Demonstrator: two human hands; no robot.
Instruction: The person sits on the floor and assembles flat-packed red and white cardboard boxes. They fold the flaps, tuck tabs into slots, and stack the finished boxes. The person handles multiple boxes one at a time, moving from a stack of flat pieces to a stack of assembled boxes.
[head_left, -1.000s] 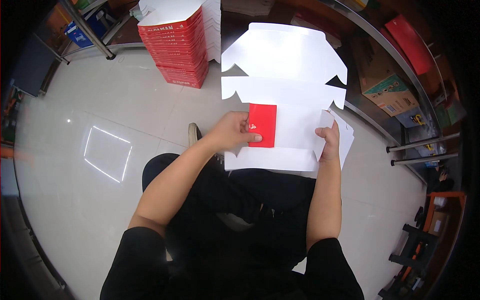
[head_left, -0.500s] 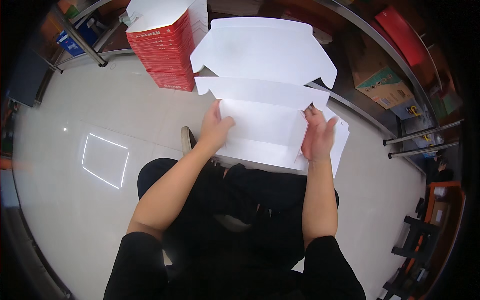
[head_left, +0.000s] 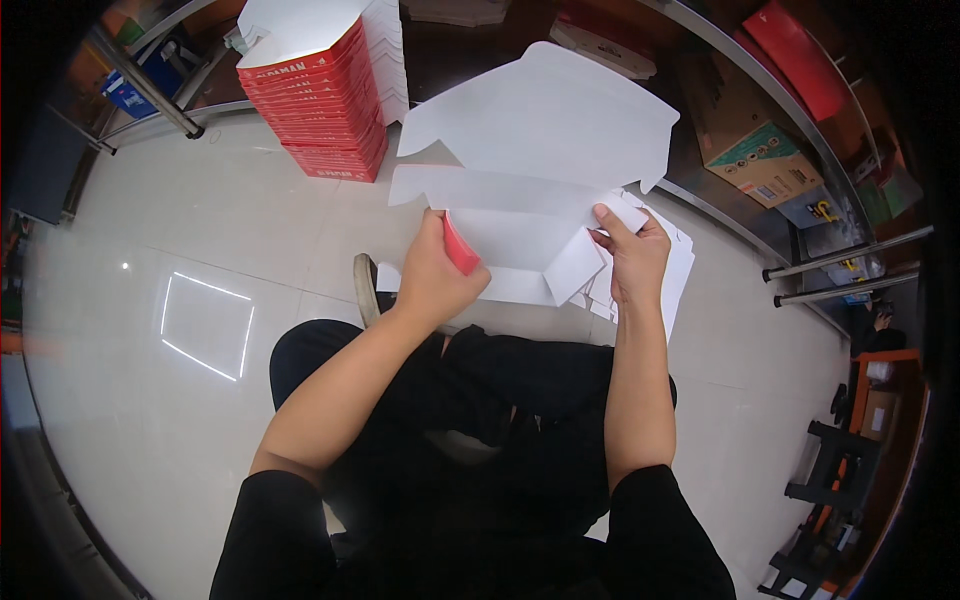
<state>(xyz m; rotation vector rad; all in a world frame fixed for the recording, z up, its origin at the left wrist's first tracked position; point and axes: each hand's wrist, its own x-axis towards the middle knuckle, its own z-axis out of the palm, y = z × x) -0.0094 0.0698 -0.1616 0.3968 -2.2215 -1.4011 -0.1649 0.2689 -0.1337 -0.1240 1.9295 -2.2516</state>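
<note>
A partly folded cardboard box [head_left: 500, 235], white inside, is held in front of my knees with its lid [head_left: 540, 115] standing up and away from me. My left hand [head_left: 440, 265] is closed on its left side, where a flap bent inward shows its red outer face. At the right side my right hand [head_left: 635, 250] pinches a white corner flap between thumb and fingers. Another flap at the front right corner juts inward beside that hand. Beneath and to the right of the box lie more flat white cardboard sheets [head_left: 677, 275].
A tall stack of red and white cardboard boxes [head_left: 320, 110] stands on the tiled floor at the far left. Metal shelving runs along the back, with a brown carton [head_left: 765, 165] and a blue bin [head_left: 135, 92]. A black stool [head_left: 835, 465] is at the right.
The left side flap has been bent inward, showing red. My right hand has gone from flat against the right side to pinching a corner flap. The lid has tilted.
</note>
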